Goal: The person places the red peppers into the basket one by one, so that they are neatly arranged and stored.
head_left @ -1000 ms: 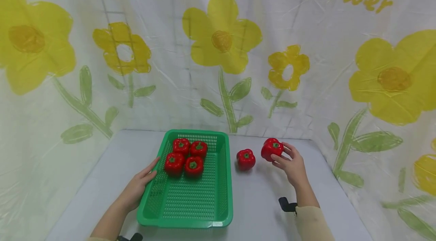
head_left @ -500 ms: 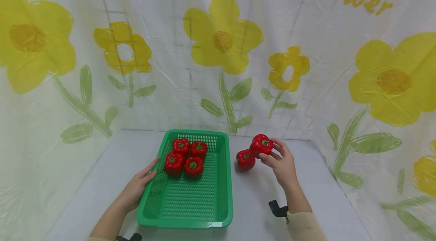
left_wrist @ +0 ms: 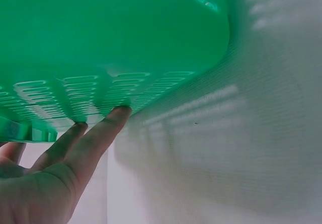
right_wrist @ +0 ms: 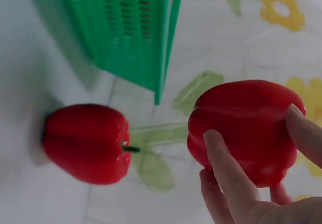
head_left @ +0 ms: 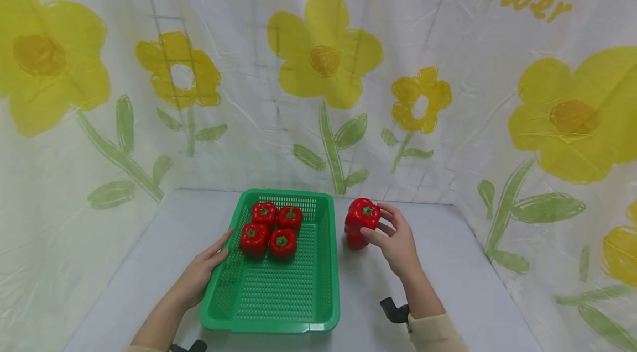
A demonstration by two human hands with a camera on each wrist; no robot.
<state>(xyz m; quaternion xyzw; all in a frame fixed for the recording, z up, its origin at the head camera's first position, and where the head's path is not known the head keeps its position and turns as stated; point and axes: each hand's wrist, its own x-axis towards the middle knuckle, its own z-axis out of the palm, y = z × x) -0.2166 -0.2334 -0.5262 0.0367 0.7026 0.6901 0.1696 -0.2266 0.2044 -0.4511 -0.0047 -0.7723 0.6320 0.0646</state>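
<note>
My right hand (head_left: 397, 244) grips a red bell pepper (head_left: 360, 214) above the table, right of the green basket (head_left: 335, 280). In the right wrist view, fingers and thumb wrap round the held pepper (right_wrist: 246, 128). A second bell pepper (right_wrist: 88, 144) stands on the table below it, stem up; the held one partly covers it in the head view. My left hand (head_left: 199, 276) touches the basket's left side with fairly straight fingers. The left wrist view shows its fingertips against the slotted wall (left_wrist: 151, 43). Several red bell peppers (head_left: 282, 243) sit together in the basket's far left part.
The white table (head_left: 428, 280) ends at a flower-printed curtain (head_left: 249, 142) hanging behind it and at both sides. A black wrist mount (head_left: 395, 310) sticks out from the right forearm.
My right hand has carried its bell pepper leftward, from the right of the standing pepper to over it. The left hand and the basket have stayed put.
</note>
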